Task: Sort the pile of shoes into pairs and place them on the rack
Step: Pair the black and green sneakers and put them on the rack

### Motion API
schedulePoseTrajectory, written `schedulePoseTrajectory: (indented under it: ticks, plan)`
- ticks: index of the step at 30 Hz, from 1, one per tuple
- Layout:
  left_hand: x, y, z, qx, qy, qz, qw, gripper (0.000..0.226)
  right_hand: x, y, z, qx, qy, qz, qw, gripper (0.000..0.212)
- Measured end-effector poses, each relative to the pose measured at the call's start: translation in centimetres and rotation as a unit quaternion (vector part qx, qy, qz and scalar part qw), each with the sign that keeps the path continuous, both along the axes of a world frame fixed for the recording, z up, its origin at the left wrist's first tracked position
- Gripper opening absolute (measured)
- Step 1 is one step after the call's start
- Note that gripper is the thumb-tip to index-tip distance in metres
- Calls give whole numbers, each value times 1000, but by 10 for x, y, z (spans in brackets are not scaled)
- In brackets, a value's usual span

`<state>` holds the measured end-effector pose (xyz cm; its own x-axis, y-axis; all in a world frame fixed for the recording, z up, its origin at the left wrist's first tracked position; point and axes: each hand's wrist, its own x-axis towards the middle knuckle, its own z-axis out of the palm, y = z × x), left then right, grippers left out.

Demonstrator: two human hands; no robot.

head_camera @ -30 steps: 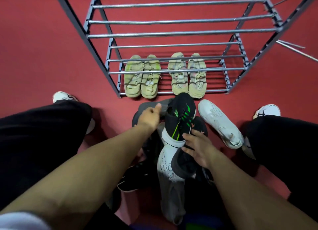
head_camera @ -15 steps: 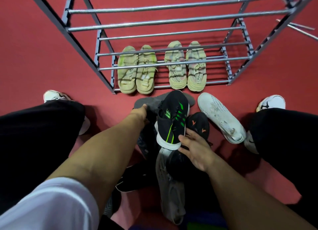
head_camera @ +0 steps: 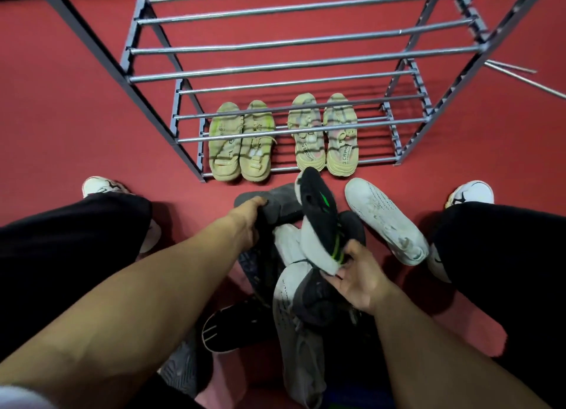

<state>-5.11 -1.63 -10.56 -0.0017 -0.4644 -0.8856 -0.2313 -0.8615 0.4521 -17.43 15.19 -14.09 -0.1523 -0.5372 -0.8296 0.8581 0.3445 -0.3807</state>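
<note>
My right hand [head_camera: 358, 281] clamped on heel of black sneaker with green stripes [head_camera: 320, 221], tilted on edge above pile. My left hand [head_camera: 245, 221] curled round dark grey shoe [head_camera: 275, 205]. White sneaker [head_camera: 386, 220] on floor, right of pile. Two yellow-green pairs on rack [head_camera: 306, 129] bottom shelf.

Readable text only on the right-hand pair of beige shoes [head_camera: 324, 134] on the rack's [head_camera: 301, 62] bottom tier. Right shoe of that pair: side lettering reads "SCAPR", cut off by a rack bar, with a smaller line under it too tiny to read. Left shoe of that pair: similar lettering along the side, blurred, not legible. Left beige pair [head_camera: 241, 142]: small dark mark, unreadable. Nothing else legible.
</note>
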Motion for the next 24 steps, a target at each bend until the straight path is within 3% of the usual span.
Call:
schedulePoseTrajectory:
  ticks: [3, 5, 7, 8, 9, 11, 12, 13, 14, 16, 20, 22, 24]
  plan:
    - [14, 4, 9, -99, -26, 53, 993, 66, -10, 6, 8, 10, -32, -50, 998, 36]
    - [24, 6, 13, -212, -55, 26, 975, 66, -10, 7, 11, 5, -11, -25, 1000, 36]
    - [34, 17, 20, -312, -43, -63, 947, 58, -8, 7, 13, 3, 13, -11, 1000, 35]
    - [42, 25, 20, -369, -52, -145, 916, 53, -8, 7, 12, 6, 20, -7, 1000, 36]
    - [50, 32, 19, -427, -86, -254, 864, 48, -7, 6, 13, 10, 25, -2, 1000, 38]
    - [69, 48, 8, -521, -162, -453, 705, 37, -5, 5, 14, 14, 30, 22, 999, 37]
    - [77, 55, -1, -528, -188, -521, 644, 36, -4, 5, 14, 15, 37, 44, 998, 33]
    - [83, 64, -8, -506, -205, -574, 610, 38, -2, 5, 14, 14, 47, 67, 997, 28]
    - [90, 72, -19, -471, -215, -612, 597, 41, 0, 5, 12, 18, 62, 87, 994, 23]
    - [100, 84, -37, -419, -223, -634, 610, 47, 3, 4, 12, 42, 99, 120, 987, 19]
    - [107, 83, -45, -377, -153, -600, 689, 39, 5, 0, 5, 79, 153, 151, 973, 23]
    - [108, 79, -44, -347, -90, -523, 773, 39, 8, -3, 2, 84, 173, 157, 969, 27]
    - [106, 76, -48, -293, -73, -349, 887, 34, 12, -5, 3, 85, 191, 166, 964, 23]
